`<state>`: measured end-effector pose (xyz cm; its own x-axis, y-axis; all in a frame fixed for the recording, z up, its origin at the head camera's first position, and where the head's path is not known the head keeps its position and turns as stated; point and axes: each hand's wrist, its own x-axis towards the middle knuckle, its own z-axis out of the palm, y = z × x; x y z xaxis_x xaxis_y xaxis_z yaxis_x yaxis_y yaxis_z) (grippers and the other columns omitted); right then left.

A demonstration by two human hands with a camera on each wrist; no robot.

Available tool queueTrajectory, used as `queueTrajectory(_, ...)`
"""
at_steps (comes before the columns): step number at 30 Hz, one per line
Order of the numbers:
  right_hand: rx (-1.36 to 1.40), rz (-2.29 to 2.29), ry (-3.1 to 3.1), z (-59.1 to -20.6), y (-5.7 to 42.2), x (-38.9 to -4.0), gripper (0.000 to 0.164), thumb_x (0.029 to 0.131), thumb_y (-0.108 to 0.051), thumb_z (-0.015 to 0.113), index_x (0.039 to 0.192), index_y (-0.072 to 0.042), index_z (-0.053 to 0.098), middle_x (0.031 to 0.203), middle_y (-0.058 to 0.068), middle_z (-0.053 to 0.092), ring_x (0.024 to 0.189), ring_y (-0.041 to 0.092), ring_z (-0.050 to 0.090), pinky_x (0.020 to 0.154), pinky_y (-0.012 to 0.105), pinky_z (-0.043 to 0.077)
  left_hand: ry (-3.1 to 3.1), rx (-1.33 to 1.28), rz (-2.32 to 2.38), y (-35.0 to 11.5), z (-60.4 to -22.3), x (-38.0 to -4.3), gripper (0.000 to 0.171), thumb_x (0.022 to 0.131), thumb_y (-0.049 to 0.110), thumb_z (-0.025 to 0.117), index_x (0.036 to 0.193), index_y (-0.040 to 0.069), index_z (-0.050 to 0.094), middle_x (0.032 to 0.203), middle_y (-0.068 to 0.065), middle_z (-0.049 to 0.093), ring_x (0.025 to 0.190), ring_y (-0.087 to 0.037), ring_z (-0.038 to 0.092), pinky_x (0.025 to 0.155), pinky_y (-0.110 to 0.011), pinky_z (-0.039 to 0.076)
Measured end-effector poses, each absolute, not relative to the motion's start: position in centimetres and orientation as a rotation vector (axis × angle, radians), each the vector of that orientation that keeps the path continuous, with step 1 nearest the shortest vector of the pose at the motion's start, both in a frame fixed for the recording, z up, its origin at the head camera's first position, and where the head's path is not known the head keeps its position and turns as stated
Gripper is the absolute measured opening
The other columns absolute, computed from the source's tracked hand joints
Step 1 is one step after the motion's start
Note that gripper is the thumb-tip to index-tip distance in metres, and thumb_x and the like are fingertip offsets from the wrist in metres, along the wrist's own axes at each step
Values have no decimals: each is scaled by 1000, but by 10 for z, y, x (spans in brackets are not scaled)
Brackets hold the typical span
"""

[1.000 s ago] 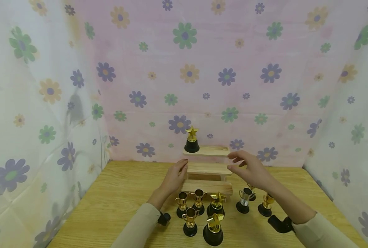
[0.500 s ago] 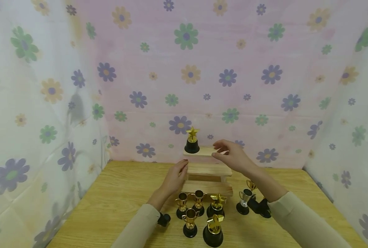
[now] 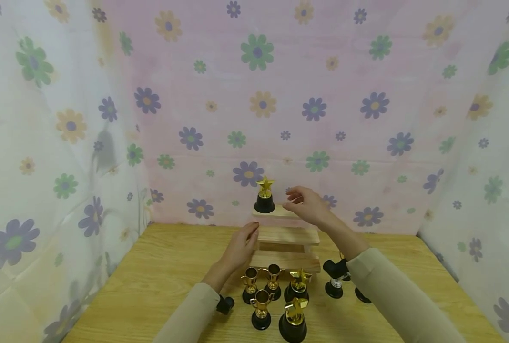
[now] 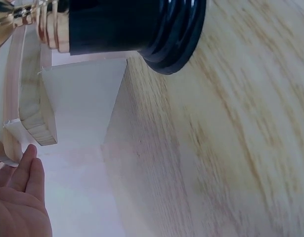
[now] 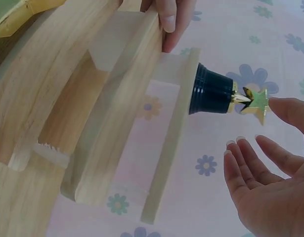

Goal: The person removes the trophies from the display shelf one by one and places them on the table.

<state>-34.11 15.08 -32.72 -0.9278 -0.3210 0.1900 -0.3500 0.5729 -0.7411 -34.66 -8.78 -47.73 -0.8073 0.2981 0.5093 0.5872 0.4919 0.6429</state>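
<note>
A gold star trophy (image 3: 265, 195) with a black base stands upright at the left end of the top step of a wooden three-step display stand (image 3: 286, 234). My right hand (image 3: 308, 206) hovers just right of that trophy, fingers loosely bent and holding nothing. In the right wrist view, the thumb (image 5: 290, 111) appears close to the star's tip; contact is hard to judge. My left hand (image 3: 239, 245) rests its fingers against the left end of the stand at the middle step. Its fingers (image 4: 35, 180) look fairly straight in the left wrist view.
In front of the stand are several gold cup trophies (image 3: 261, 309) and two star trophies (image 3: 294, 320). A silver cup trophy (image 3: 334, 288) and others stand to the right, partly hidden by my right wrist's black camera (image 3: 335, 269). Flowered cloth (image 3: 254, 119) encloses the wooden table (image 3: 173, 267).
My right hand has moved left and slightly up, from the stand's right end to beside the star trophy on the top step. The left hand stays at the stand.
</note>
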Motion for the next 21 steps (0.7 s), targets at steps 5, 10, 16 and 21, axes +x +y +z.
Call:
queueTrajectory(5, 535, 1343, -2753, -338, 141, -353, 53, 99, -25, 69, 143, -1, 54, 138, 24, 58, 124, 38, 57, 101, 52, 53, -2400, -749, -1213, -88, -478, -347, 39, 109, 10, 48, 140, -14, 54, 144, -33, 52, 130, -44, 55, 103, -50, 53)
queueTrajectory(10, 475, 1354, -2763, -347, 131, -362, 60, 97, -27, 71, 146, 0, 50, 142, 24, 55, 127, 38, 54, 103, 53, 51, -2407, -762, -1216, -89, -481, -347, 39, 110, 11, 47, 139, -15, 54, 144, -34, 51, 130, -44, 56, 103, -51, 53)
queueTrajectory(16, 452, 1388, -2779, -352, 123, -369, 67, 95, -30, 74, 148, 1, 46, 146, 24, 52, 130, 39, 52, 103, 54, 51, -2431, -757, -1233, -90, -479, -345, 41, 111, 14, 45, 141, -14, 53, 147, -32, 50, 131, -43, 55, 103, -52, 53)
queueTrajectory(21, 435, 1366, -2794, -352, 118, -372, 70, 94, -32, 75, 149, 0, 46, 145, 25, 51, 129, 40, 53, 102, 54, 52, -2456, -750, -1240, -90, -476, -345, 43, 111, 16, 44, 143, -13, 51, 149, -31, 48, 135, -42, 52, 106, -50, 51)
